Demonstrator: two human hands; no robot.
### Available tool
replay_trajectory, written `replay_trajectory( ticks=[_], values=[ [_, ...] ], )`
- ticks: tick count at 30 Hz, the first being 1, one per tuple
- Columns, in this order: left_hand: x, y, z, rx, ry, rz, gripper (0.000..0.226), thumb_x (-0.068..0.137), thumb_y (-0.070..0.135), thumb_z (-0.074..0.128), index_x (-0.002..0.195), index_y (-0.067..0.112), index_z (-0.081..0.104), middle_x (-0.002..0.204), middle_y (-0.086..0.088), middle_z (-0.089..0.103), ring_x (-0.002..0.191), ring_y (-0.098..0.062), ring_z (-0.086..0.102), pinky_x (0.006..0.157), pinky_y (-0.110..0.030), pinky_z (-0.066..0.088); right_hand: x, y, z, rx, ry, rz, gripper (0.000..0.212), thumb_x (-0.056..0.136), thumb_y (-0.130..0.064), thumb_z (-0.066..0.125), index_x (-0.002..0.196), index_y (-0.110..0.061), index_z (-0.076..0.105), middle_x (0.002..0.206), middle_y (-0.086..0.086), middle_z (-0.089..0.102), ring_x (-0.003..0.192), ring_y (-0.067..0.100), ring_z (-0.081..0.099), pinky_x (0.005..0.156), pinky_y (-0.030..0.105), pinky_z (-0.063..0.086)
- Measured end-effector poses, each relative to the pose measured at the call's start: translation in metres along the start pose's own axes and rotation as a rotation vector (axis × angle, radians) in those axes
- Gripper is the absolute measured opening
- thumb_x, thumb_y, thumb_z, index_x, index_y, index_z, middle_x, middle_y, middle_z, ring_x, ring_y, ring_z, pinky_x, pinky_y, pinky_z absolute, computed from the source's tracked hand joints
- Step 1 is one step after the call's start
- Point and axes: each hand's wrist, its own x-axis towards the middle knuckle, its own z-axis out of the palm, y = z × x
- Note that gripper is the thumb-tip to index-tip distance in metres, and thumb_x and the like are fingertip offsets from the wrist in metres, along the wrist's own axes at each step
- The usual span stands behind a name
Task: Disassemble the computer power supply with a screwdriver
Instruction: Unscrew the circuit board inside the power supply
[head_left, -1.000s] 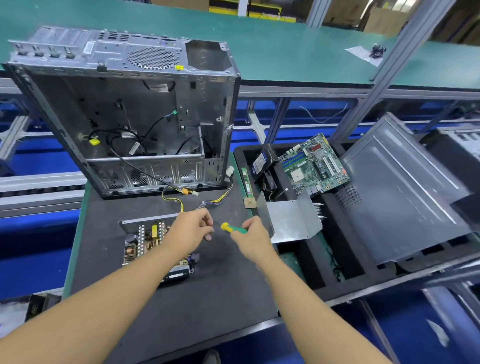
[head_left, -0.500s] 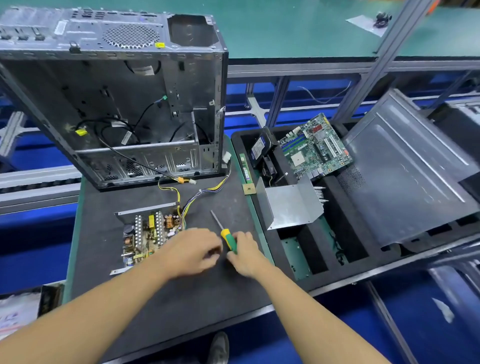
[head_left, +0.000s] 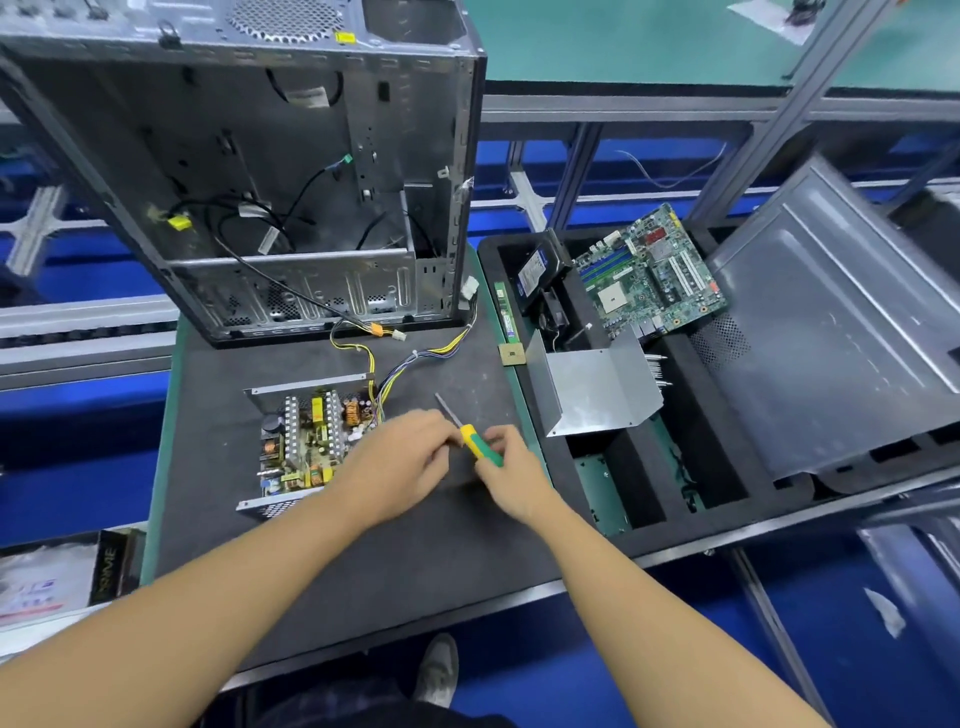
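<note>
The opened power supply (head_left: 306, 441) lies on the dark mat (head_left: 322, 561), its circuit board bare, with its metal base around it. Its bundle of wires (head_left: 415, 358) runs toward the case. My right hand (head_left: 511, 473) grips the green and yellow handle of the screwdriver (head_left: 480, 444), just right of the supply; the shaft points away and to the left, low over the mat. My left hand (head_left: 405, 462) is beside it with curled fingers, the fingertips at the shaft near the yellow collar. Whether those fingers hold anything is hidden.
An empty computer case (head_left: 260, 182) stands open at the back of the mat. To the right a black foam tray (head_left: 639, 483) holds a motherboard (head_left: 649, 270), a hard drive (head_left: 535, 270), a bent metal cover (head_left: 597, 384) and a large side panel (head_left: 831, 338).
Both hands came down toward the mat and nearer to me. The screwdriver swung from pointing left to pointing away and left. The left hand moved off the power supply.
</note>
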Motion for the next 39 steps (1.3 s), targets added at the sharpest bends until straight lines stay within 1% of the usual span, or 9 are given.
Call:
replay_trajectory(
  ticks=[4,7,11,15,23,28,31,35,39],
  values=[
    [-0.001,-0.026,-0.032,0.09,0.157,-0.139,0.015,0.087,0.014,0.059,0.099,0.018,0.066,0.094,0.006,0.064,0.093,-0.023,0.059,0.082,-0.039,0.042,-0.001,-0.029,-0.011,0.134,0.142,-0.083,0.019,0.078,-0.034,0.056,0.093,-0.04,0.048,0.092,-0.017,0.06,0.068,0.007,0.056,0.057,0.023,0.045],
    [-0.015,-0.049,-0.054,0.146,0.154,-0.267,0.036,0.08,0.047,0.052,0.109,0.029,0.062,0.118,0.011,0.057,0.117,-0.02,0.05,0.095,-0.038,0.027,0.0,-0.06,-0.019,0.217,0.21,-0.235,0.018,0.079,-0.029,0.06,0.092,-0.039,0.057,0.091,-0.019,0.059,0.068,0.006,0.053,0.056,0.016,0.042],
    [-0.045,-0.084,-0.077,0.308,-0.254,-0.409,0.107,0.055,0.091,0.051,0.148,0.046,0.024,0.163,0.008,0.0,0.151,-0.022,-0.006,0.117,-0.051,0.005,-0.001,-0.104,-0.026,0.299,0.264,-0.372,0.014,0.08,-0.036,0.064,0.093,-0.036,0.061,0.085,-0.022,0.059,0.069,0.003,0.057,0.059,0.01,0.04],
    [-0.072,-0.104,-0.076,0.371,-0.516,-0.433,0.131,0.047,0.09,0.058,0.146,0.053,-0.02,0.157,0.009,-0.035,0.147,-0.023,-0.027,0.119,-0.055,0.002,-0.002,-0.138,-0.026,0.335,0.279,-0.498,0.016,0.086,-0.04,0.065,0.098,-0.036,0.055,0.073,-0.022,0.057,0.064,0.001,0.052,0.061,0.01,0.04],
    [-0.063,-0.08,-0.039,0.326,-0.257,-0.465,0.128,0.052,0.08,0.06,0.154,0.038,-0.006,0.16,-0.009,-0.001,0.144,-0.038,-0.002,0.119,-0.051,0.019,-0.018,-0.173,-0.007,0.235,0.16,-0.662,0.024,0.088,-0.05,0.063,0.106,-0.043,0.049,0.079,-0.018,0.06,0.067,0.005,0.056,0.059,0.01,0.041],
    [-0.062,-0.094,-0.047,0.119,-0.195,-0.44,0.13,0.054,0.089,0.062,0.156,0.036,0.001,0.162,0.011,0.009,0.148,-0.015,0.008,0.116,-0.045,0.018,-0.02,-0.175,-0.005,0.111,0.044,-0.663,0.02,0.088,-0.048,0.06,0.102,-0.043,0.047,0.081,-0.018,0.061,0.07,0.006,0.057,0.062,0.013,0.044],
    [-0.075,-0.122,-0.065,0.143,-0.155,-0.422,0.093,0.082,0.063,0.064,0.155,0.043,0.01,0.163,0.018,0.011,0.149,-0.006,0.011,0.116,-0.039,0.011,-0.02,-0.178,0.001,0.048,-0.051,-0.65,0.019,0.091,-0.044,0.059,0.103,-0.044,0.046,0.079,-0.02,0.061,0.068,0.006,0.057,0.06,0.014,0.042],
    [-0.086,-0.134,-0.058,0.044,-0.06,-0.521,0.084,0.093,0.04,0.063,0.156,0.04,0.007,0.161,0.013,0.023,0.147,-0.009,0.024,0.118,-0.038,0.021,-0.023,-0.181,0.018,-0.057,-0.171,-0.632,0.021,0.093,-0.043,0.056,0.109,-0.046,0.043,0.081,-0.022,0.056,0.071,0.003,0.053,0.06,0.014,0.038],
    [-0.104,-0.136,-0.031,-0.173,-0.096,-0.804,0.102,0.088,0.048,0.068,0.158,0.019,0.001,0.163,0.001,0.021,0.148,-0.019,0.024,0.119,-0.04,0.027,-0.025,-0.178,0.038,-0.151,-0.268,-0.641,0.02,0.096,-0.041,0.054,0.111,-0.041,0.041,0.077,-0.019,0.053,0.069,0.002,0.051,0.06,0.016,0.038]
  ],
)
